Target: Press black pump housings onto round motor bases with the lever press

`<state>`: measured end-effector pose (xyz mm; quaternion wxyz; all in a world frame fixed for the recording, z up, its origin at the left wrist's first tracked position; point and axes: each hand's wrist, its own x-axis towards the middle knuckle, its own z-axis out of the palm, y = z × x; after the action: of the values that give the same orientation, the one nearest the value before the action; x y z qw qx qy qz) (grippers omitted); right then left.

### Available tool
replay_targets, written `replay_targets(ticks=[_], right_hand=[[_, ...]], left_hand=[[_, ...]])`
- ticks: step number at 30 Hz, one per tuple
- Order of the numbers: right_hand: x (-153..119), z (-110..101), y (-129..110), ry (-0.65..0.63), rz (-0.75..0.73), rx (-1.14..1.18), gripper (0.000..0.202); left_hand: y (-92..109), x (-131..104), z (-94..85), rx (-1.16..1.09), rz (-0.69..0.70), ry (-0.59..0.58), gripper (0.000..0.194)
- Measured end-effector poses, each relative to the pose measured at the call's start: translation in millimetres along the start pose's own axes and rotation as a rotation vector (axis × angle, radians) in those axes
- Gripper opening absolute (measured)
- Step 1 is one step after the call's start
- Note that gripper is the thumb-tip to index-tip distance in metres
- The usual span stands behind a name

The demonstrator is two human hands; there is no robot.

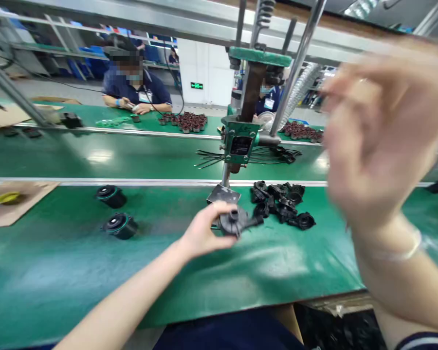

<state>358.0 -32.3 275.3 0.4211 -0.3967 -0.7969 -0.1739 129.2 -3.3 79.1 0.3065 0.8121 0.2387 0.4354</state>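
My left hand [208,228] is closed around a black plastic pump housing [233,221], which has a short round inlet on its face and a side spout pointing right. It holds the part just in front of a small metal plate [223,195] at the foot of a green press [241,141]. High at the right, close to the camera, my right hand [387,126] is raised and smeared by motion, so its fingers and anything in them cannot be made out. Beside the pump housing lies a heap of black pump covers [282,201].
Two black cylindrical motor bodies [120,226] with green rings stand at the left. Cardboard [25,209] with a yellow lid lies farther left. Behind the rail, black cables [211,158] lie on the green bench. Across it, a person [135,87] works near dark red parts [190,121].
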Motion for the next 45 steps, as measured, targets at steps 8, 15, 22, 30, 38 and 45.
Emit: replay_targets(ticks=[8, 15, 22, 30, 38, 45], right_hand=[[-263.6, 66.5, -44.1, -0.355, 0.166, -0.325, 0.038], [-306.7, 52.0, 9.8, -0.182, 0.256, -0.488, 0.039], [-347.1, 1.1, 110.6, -0.166, 0.264, -0.855, 0.041], [-321.3, -55.5, 190.7, -0.114, 0.402, -1.063, 0.047], [-228.1, 95.9, 83.4, -0.347, 0.084, -0.563, 0.037], [-224.2, 160.3, 61.7, -0.380, 0.189, -0.613, 0.035]], left_hand=[[-21.0, -51.1, 151.7, -0.015, -0.165, -0.010, 0.052], [3.0, -18.0, 170.2, 0.045, 0.073, -0.324, 0.089], [-12.6, 43.9, 2.2, 0.604, -0.002, -0.375, 0.083], [-48.4, 92.8, -10.0, 0.726, -0.204, -0.623, 0.071], [-37.7, 87.5, -3.0, 0.732, -0.267, -0.558, 0.073], [-19.9, 46.6, -7.7, 0.692, -0.172, -0.345, 0.106]])
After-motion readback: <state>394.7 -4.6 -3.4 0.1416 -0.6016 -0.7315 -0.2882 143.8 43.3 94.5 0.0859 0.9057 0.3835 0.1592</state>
